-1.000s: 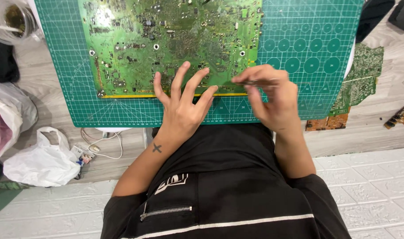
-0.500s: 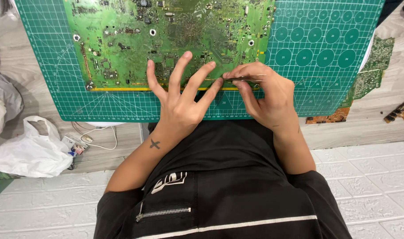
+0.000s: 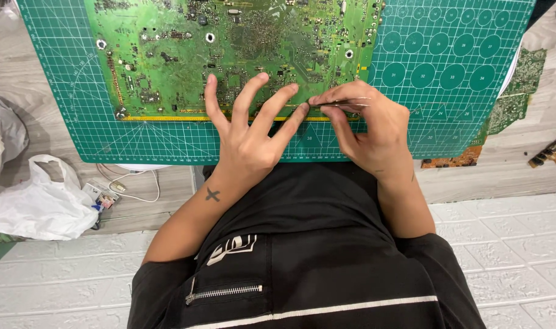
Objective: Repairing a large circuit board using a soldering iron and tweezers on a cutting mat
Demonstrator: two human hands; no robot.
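Left hand [image 3: 249, 137] spread, pressing board [image 3: 235, 55]; right hand [image 3: 369, 131] pinching tweezers [image 3: 342, 104] at edge. Tip slip could gouge traces.

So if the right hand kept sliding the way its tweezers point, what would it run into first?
The right hand pinches thin tweezers aimed sideways along the near edge of the green circuit board. Straight on, the tips would likely meet the left hand's fingertips, which look almost touching; depth is unclear.

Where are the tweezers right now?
In the head view, the tweezers are pinched in the right hand, tips at the near edge of the green circuit board, beside the left hand.
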